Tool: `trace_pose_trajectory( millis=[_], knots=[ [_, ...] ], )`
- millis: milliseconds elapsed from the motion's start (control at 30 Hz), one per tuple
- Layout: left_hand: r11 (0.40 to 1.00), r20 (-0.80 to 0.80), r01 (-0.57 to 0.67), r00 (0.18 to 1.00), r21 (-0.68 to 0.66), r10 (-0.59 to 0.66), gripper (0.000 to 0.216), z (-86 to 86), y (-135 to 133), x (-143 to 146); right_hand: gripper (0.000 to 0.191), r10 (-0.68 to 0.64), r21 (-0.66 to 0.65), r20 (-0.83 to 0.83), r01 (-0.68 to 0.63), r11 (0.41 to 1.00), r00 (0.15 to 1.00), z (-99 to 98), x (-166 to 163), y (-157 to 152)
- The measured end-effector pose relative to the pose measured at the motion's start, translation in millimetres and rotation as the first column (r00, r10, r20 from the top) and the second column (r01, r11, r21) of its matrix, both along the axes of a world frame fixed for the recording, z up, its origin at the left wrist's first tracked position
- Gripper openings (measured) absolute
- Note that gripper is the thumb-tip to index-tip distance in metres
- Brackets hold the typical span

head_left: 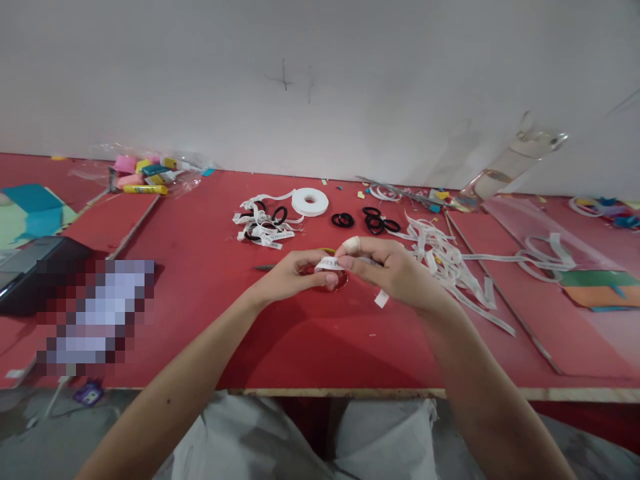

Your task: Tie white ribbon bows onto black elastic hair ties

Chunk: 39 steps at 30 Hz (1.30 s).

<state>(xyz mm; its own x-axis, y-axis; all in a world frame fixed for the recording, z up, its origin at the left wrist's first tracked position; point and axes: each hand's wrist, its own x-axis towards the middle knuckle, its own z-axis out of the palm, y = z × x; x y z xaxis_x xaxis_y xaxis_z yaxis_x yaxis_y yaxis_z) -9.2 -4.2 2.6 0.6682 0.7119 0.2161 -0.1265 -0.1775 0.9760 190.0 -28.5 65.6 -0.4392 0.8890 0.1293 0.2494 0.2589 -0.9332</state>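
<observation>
A short white ribbon strip with dark printed letters (327, 264) is stretched between my two hands above the red table. My left hand (293, 275) pinches its left part between thumb and fingers. From the other side, my right hand (395, 270) closes thumb and fingertip on the strip; a pale wrap covers one of its fingertips. Below the hands a round clear rim shows in part, mostly hidden. A dark pointed tip (263, 267) sticks out behind my left hand, its other end hidden. A small white scrap (381, 299) lies under my right hand.
Behind lie a white ribbon roll (310, 201), black hair ties (380, 222) and ties with printed ribbons (265, 227). Tangled ribbon (440, 257) is to the right, before scissors (400, 192) and a leaning glass bottle (510, 167). A pixelated flat object (103, 313) lies left.
</observation>
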Motion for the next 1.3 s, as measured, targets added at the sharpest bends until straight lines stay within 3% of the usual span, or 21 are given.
trace_pose_trajectory(
  millis=[67,167,300,400,533,667,733,833,933,1067,1167,1300],
  knots=[
    [0.996,0.036,-0.016,0.999,-0.09,0.019,0.031,-1.3,-0.8,1.0,0.026,-0.048,-0.057,-0.109,0.042,0.997,0.993,-8.6,4.4,6.9],
    [0.975,0.152,-0.111,0.978,-0.191,0.141,0.034,-4.3,3.7,-0.7,0.034,-0.25,-0.156,-0.32,0.21,0.965,0.914,-26.2,18.4,22.8],
    [0.962,0.174,-0.15,0.966,-0.23,0.192,0.029,-7.0,12.5,-5.2,0.038,-0.511,-0.202,-0.479,0.477,0.856,0.714,-50.5,37.3,41.2],
    [0.959,0.159,-0.144,0.97,-0.244,0.186,0.029,-7.1,15.1,-7.0,0.041,-0.617,-0.235,-0.524,0.597,0.767,0.587,-62.8,49.9,47.7],
    [0.965,0.181,-0.076,0.976,-0.252,0.124,0.034,-4.0,11.2,-10.6,0.045,-0.667,-0.29,-0.595,0.655,0.698,0.448,-69.1,69.0,51.5],
    [0.945,0.28,0.114,0.96,-0.307,-0.025,0.036,-0.1,5.9,-16.7,0.041,-0.656,-0.293,-0.665,0.683,0.668,0.356,-69.7,85.5,51.9],
    [0.922,0.354,0.168,0.935,-0.349,-0.036,0.038,0.8,5.4,-19.7,0.039,-0.623,-0.263,-0.708,0.694,0.67,0.332,-69.8,90.2,50.6],
    [0.911,0.435,0.185,0.9,-0.367,-0.008,0.04,0.5,7.0,-23.9,0.038,-0.576,-0.212,-0.744,0.698,0.684,0.338,-71.7,90.4,48.9],
    [0.908,0.422,0.246,0.902,-0.338,-0.087,0.041,-0.6,6.8,-27.2,0.033,-0.621,-0.16,-0.646,0.717,0.679,0.444,-78.1,82.4,50.2],
    [0.913,0.325,0.272,0.93,-0.303,-0.17,0.041,3.7,-1.2,-26.8,0.029,-0.694,0.108,-0.271,0.737,0.667,0.667,-93.1,71.4,55.6],
    [0.922,0.38,0.313,0.9,-0.229,-0.211,0.041,11.2,-9.0,-23.0,0.023,-0.743,0.392,-0.054,0.699,0.598,0.667,-104.9,72.3,58.9],
    [0.882,0.503,0.445,0.804,-0.157,-0.316,0.031,17.3,-15.9,-16.7,0.025,-0.678,0.545,0.223,0.488,0.682,0.7,-114.7,72.7,64.9]
  ],
)
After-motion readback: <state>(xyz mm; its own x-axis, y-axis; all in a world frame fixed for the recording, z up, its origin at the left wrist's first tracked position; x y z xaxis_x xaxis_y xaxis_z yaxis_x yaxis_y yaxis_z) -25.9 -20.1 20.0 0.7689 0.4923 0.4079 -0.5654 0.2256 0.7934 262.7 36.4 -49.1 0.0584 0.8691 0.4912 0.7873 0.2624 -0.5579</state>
